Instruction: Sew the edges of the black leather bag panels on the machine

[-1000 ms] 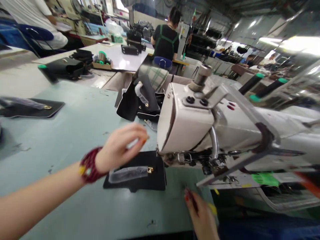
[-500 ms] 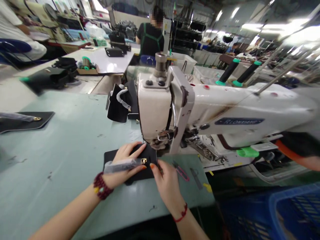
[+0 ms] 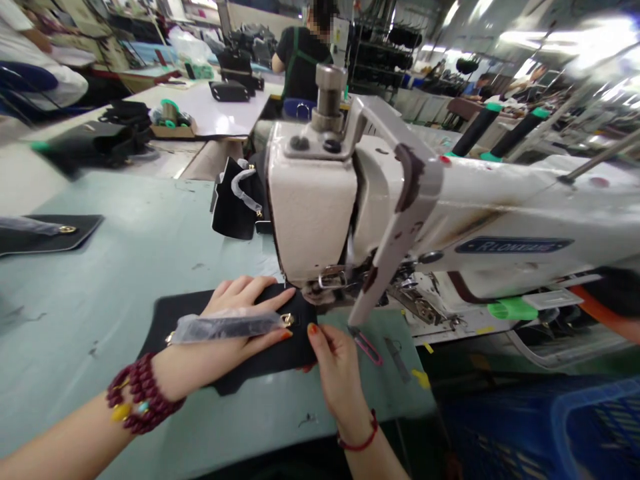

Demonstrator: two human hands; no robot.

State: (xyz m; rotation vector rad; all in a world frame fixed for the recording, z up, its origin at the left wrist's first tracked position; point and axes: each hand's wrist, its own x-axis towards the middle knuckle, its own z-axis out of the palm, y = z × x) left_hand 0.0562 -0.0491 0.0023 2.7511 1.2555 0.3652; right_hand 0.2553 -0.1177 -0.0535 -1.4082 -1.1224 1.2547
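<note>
- my left hand (image 3: 220, 333) lay flat on the black leather panel (image 3: 260, 357), fingers spread and pressing it to the green table (image 3: 125, 280); it gripped nothing, only held the piece down.
- a plastic-wrapped strap (image 3: 225, 327) with a gold clasp (image 3: 287, 320) lay across that hand, fixed to the panel.
- my right hand (image 3: 337, 370) pinched the panel's near right edge between thumb and fingers, just beside the pink thread snips (image 3: 367, 345).
- the panel's far right corner sat under the head of the sewing machine (image 3: 350, 200), at the presser foot (image 3: 320, 290); the needle itself was too hidden for me to tell whether it was down.
- by my judgement the piece was placed and lined up, but i could see no stitch line on it, so the sewing seemed yet to be done.
- another flat panel (image 3: 50, 233) waited at the far left, and a made-up black bag (image 3: 235, 200) stood behind the machine.
- a person in black (image 3: 303, 50) worked at a bench well apart from me.
</note>
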